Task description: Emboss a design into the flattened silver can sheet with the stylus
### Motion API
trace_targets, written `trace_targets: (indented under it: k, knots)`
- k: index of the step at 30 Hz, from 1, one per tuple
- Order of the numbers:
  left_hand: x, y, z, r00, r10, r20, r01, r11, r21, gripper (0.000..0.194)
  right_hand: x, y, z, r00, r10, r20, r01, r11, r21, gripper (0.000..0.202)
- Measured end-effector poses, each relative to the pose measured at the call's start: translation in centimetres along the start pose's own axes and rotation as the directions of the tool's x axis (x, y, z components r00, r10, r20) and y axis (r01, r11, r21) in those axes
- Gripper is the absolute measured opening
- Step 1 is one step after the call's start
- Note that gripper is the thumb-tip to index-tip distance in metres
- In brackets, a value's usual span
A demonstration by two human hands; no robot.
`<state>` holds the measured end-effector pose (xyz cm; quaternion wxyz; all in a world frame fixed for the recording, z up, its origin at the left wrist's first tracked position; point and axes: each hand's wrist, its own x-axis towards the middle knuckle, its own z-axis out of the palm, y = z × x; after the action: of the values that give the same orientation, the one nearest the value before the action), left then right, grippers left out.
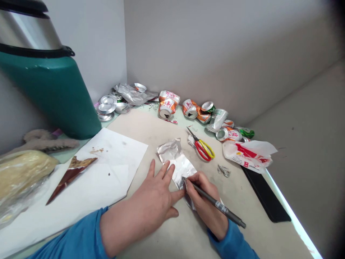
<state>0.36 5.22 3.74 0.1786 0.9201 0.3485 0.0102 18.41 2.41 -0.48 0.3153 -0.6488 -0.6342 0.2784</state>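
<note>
A silvery sheet of aluminium (182, 169), cut from a can by its look, lies in front of me with its far end curling up. My left hand (155, 196) is spread over its left edge, fingertips resting on the metal. Between the fingers of my right hand (206, 194) is a dark grey pen (218, 205), slanted, its tip at the sheet's surface. Part of the sheet is hidden under both hands. Just beyond it lie scissors (203, 148) with red and yellow handles. A small crumpled scrap (224, 171) sits to the right.
Crushed cans (168, 104) line the back wall, with cut can ends (106, 106) at the left. A large green bottle (54, 93) stands at left, near white paper (115, 172) bearing a brown torn piece (66, 180). At right are a red-and-white wrapper (248, 154) and a black flat object (266, 196).
</note>
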Motion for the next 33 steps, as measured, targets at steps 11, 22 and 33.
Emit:
trace_targets:
  k: [11,22,33]
  knots:
    - [0.18,0.1,0.02,1.0,-0.005,0.024,0.005,1.0,0.011,0.047,0.0,0.07,0.16,1.0,0.004,-0.03,-0.004,1.0,0.003,0.014]
    - [0.06,-0.19,0.41,0.999,0.04,-0.018,-0.039,0.997,0.07,0.044,-0.08,0.05,0.21,0.999,0.023,-0.028,-0.023,1.0,-0.015,0.016]
    - [0.13,0.06,0.44,0.999,0.021,0.028,-0.024,0.993,0.116,0.044,-0.11,0.19,0.18,0.999,0.014,-0.043,-0.015,0.999,-0.03,0.016]
